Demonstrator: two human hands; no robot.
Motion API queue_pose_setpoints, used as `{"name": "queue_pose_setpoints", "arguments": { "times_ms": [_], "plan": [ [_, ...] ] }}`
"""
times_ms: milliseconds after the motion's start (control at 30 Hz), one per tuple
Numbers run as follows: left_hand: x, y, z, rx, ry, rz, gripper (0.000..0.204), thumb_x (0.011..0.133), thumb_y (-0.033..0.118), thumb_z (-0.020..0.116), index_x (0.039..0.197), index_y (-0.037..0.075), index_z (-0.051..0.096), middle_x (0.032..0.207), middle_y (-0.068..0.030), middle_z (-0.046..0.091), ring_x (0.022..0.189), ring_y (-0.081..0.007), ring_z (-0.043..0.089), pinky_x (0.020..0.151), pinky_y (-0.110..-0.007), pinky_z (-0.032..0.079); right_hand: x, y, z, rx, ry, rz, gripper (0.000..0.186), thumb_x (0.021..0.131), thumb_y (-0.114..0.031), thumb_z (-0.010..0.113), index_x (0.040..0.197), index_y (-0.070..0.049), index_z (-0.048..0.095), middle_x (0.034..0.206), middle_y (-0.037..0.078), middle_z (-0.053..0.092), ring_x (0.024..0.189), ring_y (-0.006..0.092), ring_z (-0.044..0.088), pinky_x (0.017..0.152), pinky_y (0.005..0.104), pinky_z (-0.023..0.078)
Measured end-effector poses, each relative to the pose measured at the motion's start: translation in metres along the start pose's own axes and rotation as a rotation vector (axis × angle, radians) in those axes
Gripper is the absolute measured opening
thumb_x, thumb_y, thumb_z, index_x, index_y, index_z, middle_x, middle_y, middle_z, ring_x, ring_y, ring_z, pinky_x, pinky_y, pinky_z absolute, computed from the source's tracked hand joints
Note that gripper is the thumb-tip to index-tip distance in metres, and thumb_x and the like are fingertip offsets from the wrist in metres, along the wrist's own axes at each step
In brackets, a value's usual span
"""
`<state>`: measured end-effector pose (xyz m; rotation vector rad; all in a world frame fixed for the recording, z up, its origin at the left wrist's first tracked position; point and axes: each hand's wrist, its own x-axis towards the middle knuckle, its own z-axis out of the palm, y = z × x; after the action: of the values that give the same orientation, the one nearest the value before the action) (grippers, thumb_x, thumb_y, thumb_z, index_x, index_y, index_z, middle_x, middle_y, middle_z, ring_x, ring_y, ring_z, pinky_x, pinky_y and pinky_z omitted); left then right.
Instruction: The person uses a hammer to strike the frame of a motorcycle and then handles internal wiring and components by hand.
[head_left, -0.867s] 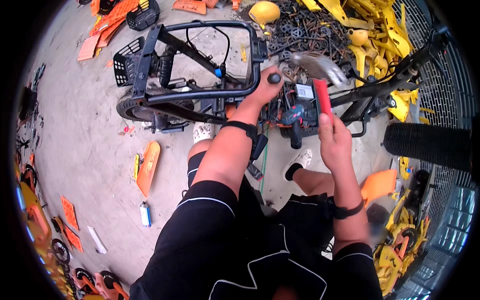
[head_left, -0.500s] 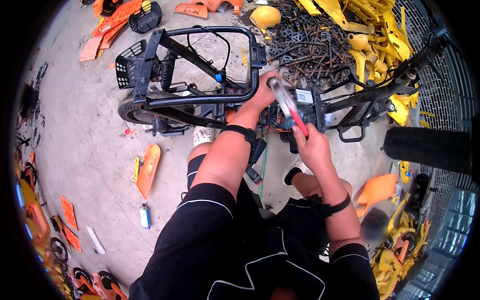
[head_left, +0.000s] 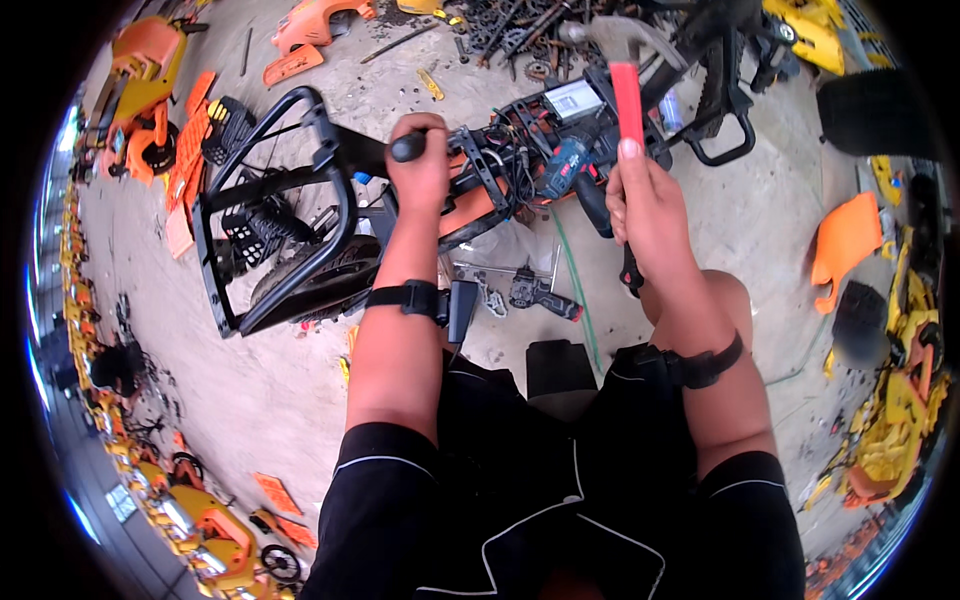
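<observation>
Upright in my left hand [head_left: 420, 175] is a black round-ended bar [head_left: 408, 146], held against the black two-wheeler frame [head_left: 212, 265]; its lower end is hidden. My right hand [head_left: 645, 205] grips a claw hammer by its red handle [head_left: 627, 100], the metal head raised up and to the right of the bar. Between my hands, wires, orange panels and a silver-labelled box [head_left: 572, 99] show on the frame. A teal-and-black cordless drill [head_left: 558, 165] lies on the frame just left of the hammer.
A second drill [head_left: 540, 295] and a green hose [head_left: 568, 255] lie on the concrete floor below the frame. Rusty metal parts [head_left: 515, 30] are piled behind it. Orange and yellow panels lie around, including an orange one [head_left: 845, 240] at right. A black stack [head_left: 870, 115] stands upper right.
The hammer came down onto the bar in my left hand half a second ago and is now lifted away again. The view has shifted, so the frame appears tilted differently.
</observation>
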<state>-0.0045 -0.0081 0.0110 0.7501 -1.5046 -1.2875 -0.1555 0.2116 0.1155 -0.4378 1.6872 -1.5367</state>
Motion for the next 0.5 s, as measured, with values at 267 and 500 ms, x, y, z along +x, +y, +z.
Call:
{"name": "queue_pose_setpoints", "arguments": {
  "times_ms": [267,500],
  "plan": [
    [0.002,0.003,0.014,-0.043,0.077,0.011,0.011,0.08,-0.008,0.051,0.083,0.001,0.056,0.084,-0.0094,0.062,0.076,-0.0151,0.059,0.072,-0.029,0.049,0.021,-0.008,-0.023,0.036,0.023,0.093,0.051,0.099,-0.051,0.048,0.075,-0.007,0.051,0.053,-0.003,0.04,0.041,0.0053,0.036,0.038,0.0221,0.033],
    [-0.005,0.004,0.04,0.011,0.253,0.015,0.012,0.078,-0.008,0.05,0.084,0.0,0.055,0.083,-0.0121,0.062,0.074,-0.0164,0.058,0.07,-0.028,0.048,0.024,-0.008,-0.014,-0.048,-0.083,0.043,0.05,0.099,-0.051,0.05,0.073,-0.007,0.05,0.055,-0.004,0.039,0.043,0.0051,0.036,0.04,0.0222,0.033]
  ]
}}
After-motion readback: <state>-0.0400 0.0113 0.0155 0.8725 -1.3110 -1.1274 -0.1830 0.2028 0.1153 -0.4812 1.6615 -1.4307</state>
